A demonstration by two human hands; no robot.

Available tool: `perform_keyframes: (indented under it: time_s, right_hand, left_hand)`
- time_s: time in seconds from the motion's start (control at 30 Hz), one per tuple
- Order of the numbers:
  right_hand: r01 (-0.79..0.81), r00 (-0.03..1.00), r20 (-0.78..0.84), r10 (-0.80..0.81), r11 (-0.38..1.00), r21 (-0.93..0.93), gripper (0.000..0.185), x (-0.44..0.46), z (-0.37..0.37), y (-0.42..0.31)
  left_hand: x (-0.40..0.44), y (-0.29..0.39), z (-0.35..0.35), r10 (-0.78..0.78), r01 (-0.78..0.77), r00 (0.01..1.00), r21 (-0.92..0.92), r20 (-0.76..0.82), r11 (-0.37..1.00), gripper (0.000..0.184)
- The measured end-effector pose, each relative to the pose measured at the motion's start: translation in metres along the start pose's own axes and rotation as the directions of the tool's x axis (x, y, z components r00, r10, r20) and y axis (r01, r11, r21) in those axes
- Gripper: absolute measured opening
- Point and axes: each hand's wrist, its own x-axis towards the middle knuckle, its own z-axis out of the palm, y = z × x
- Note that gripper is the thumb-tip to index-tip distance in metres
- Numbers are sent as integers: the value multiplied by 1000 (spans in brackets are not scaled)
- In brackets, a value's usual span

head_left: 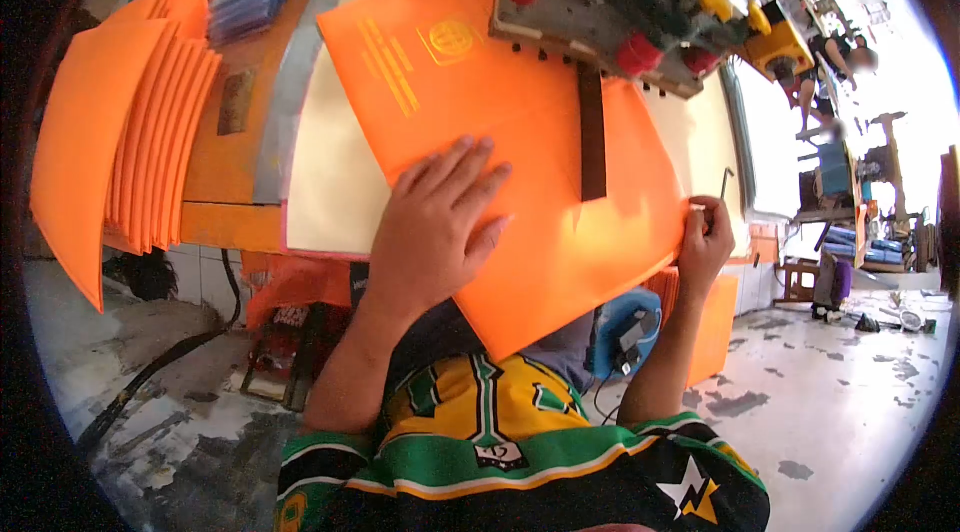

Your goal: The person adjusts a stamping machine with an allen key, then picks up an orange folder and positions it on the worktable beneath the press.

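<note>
Worn grey floor with dark patches (780, 382) is stretching away to your right, where another person (830, 67) is showing against the bright background. Before you, an orange wooden worktop (225, 224) is carrying a broad cream-coloured sheet (335, 182). Over that, a large orange folder-like sheet with gold printing (540, 142) is lying aslant, its near corner reaching over your lap. Your left hand (445, 207) is resting on it, fingers extended and slightly spread, gripping nothing. Your right hand (706, 232) is curling at its right edge, mostly closed, holding a thin dark bent rod (727, 182); I cannot tell whether it is also pinching the sheet. Red-knobbed dark metal machinery (600, 32) is overhanging the far side, and a narrow dark strip (592, 132) is crossing the orange surface. At left, a stack of orange folders (150, 132) is jutting past the worktop's edge. Below, a dark box-like container (310, 372) is holding reddish contents too unclear to name, and a rounded blue plastic object (655, 312) is bearing a black device (635, 334).
</note>
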Motion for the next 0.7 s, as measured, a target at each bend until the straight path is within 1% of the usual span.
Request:
perform_keyframes:
  time_s: [0.13,0.23,0.47,0.5,0.53,0.6,0.67,0.7]
  right_hand:
    - [48,999,-16,-48,999,-15,11,1,1,4]
    - [-2,1000,-6,3,997,72,10,-1,2,-13]
    - [36,999,37,-36,999,13,13,3,-1,3]
    - [8,999,42,-7,1000,-10,14,4,-2,4]
    - [24,999,47,-23,999,-24,14,4,-2,8]
    - [118,992,45,-117,993,-21,16,6,-3,12]
    - [128,990,54,-128,992,-5,16,6,-3,10]
    - [80,995,54,-80,997,0,15,4,-4,9]
  left_hand:
    - [-1,0,2,-9,8,1000,-30,-9,1000,52]
    - [-3,0,5,-18,16,999,-55,-38,998,52]
    - [-3,0,5,-26,22,999,-127,-34,992,56]
    - [-3,-1,6,-23,20,999,-131,-23,991,57]
    - [-3,-2,7,-33,28,999,-147,-35,989,57]
    - [-4,-2,10,-15,9,999,-159,-35,987,58]
    - [-5,-2,9,-6,-1,999,-160,-46,987,59]
    - [-5,-1,10,-3,-4,999,-160,-43,987,59]
